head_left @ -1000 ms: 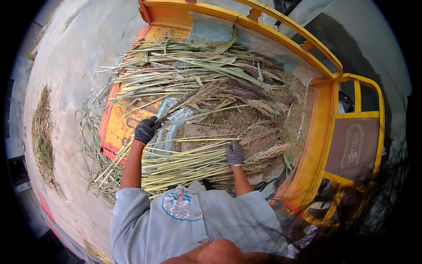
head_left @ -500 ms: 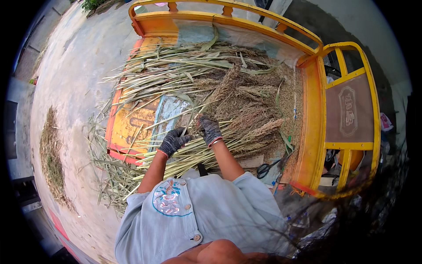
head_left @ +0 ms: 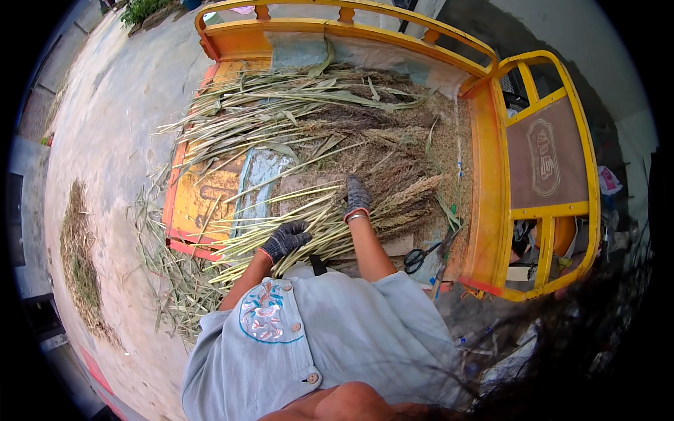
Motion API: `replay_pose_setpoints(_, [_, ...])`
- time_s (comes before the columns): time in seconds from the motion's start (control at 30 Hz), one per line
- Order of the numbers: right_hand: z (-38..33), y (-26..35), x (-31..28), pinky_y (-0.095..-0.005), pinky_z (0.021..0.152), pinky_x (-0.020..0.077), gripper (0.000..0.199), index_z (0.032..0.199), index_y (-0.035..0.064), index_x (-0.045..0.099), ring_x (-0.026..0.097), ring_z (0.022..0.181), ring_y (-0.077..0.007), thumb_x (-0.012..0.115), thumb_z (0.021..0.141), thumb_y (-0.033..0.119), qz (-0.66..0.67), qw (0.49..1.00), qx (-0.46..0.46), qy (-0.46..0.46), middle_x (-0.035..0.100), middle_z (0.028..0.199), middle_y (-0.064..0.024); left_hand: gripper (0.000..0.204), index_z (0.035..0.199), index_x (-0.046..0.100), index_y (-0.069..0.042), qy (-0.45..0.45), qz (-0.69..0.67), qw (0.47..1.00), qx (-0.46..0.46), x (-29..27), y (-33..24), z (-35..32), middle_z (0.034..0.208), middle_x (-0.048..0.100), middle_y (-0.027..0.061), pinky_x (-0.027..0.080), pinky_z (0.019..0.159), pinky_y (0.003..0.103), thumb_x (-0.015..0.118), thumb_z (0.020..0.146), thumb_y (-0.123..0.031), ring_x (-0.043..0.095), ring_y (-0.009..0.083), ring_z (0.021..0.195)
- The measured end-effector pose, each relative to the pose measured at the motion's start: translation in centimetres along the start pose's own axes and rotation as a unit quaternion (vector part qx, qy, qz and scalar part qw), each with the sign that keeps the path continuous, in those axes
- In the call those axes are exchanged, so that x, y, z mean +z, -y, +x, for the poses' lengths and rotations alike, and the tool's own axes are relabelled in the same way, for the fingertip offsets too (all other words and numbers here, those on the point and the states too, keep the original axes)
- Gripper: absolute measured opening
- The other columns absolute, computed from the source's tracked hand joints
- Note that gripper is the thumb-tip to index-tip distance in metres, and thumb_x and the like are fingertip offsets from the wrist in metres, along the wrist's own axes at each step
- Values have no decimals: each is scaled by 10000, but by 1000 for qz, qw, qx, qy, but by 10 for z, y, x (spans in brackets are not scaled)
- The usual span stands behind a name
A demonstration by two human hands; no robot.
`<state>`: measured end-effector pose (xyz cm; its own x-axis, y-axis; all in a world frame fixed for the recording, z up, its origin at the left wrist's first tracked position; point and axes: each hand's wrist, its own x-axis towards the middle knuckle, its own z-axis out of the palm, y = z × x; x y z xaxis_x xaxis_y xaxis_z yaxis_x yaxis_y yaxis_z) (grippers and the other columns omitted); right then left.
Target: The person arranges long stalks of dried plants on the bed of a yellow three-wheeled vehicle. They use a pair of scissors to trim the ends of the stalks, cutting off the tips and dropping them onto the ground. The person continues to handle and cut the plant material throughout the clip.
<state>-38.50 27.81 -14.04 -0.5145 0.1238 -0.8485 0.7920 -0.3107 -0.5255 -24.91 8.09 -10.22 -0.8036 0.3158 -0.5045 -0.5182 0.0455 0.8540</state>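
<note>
Stalks of a sorghum-like grain with bushy brown seed heads lie in a yellow cart bed (head_left: 215,217). My left hand (head_left: 286,240), in a dark grey knitted glove, hovers over the near bundle of pale stalks (head_left: 246,254), fingers bent but apart and nothing visible in them. My right hand (head_left: 357,196), gloved alike, reaches forward onto the bundle where the stalks meet the seed heads (head_left: 404,200). Its fingers look stretched out, with the tips partly hidden. A second bundle (head_left: 242,119) lies farther off. Black-handled scissors (head_left: 415,259) rest to the right of my right forearm.
Yellow rails (head_left: 337,29) border the cart's far side, and a yellow frame with a brown panel (head_left: 544,156) stands at its right. Loose grain (head_left: 455,151) covers the bed's right part. Stripped leaves (head_left: 168,274) and a dried-plant heap (head_left: 83,259) lie on the concrete at left.
My right hand has moved right and away from my left hand, onto the bundle. The seed-headed stalk raised near it earlier is no longer upright. My left hand stays near the same stalks.
</note>
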Motion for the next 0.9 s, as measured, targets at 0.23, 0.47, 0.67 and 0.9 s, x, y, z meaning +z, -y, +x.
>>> replay_pose_setpoints(0.23, [-45, 13, 20, -393, 804, 451, 528, 1286, 34, 351, 517, 977, -286, 484, 869, 329, 24, 987, 87, -130, 491, 1168, -184, 345, 1077, 570, -1, -101, 406, 903, 99, 5, 11, -6, 1023, 604, 178, 438, 837, 378, 588, 819, -230, 575, 305, 934])
replay_pose_setpoints(0.47, [39, 14, -43, -377, 493, 426, 246, 1007, 69, 469, 378, 487, -168, 364, 931, 278, 335, 941, -32, 20, 555, 816, -85, 303, 965, 541, -75, -64, 568, 820, 18, -29, -5, -63, 776, 605, 168, 457, 608, 464, 519, 841, -351, 584, 360, 700])
replay_pose_setpoints(0.67, [60, 20, -56, -456, 874, 426, 367, 1204, 123, 459, 517, 664, -184, 357, 926, 338, 286, 952, 20, -111, 517, 1198, -88, 243, 863, 533, -122, -148, 667, 730, -6, -99, 26, -145, 710, 601, 125, 455, 544, 452, 512, 829, -361, 598, 315, 639])
replay_pose_setpoints(0.9, [28, 57, -77, -548, 1000, 283, 597, 1383, 176, 252, 362, 1237, -255, 344, 883, 490, 226, 954, 62, -186, 351, 1374, -62, 210, 977, 605, -125, -417, 544, 479, -549, -274, 118, -312, 953, 597, 136, 483, 749, 432, 493, 823, -212, 594, 311, 887])
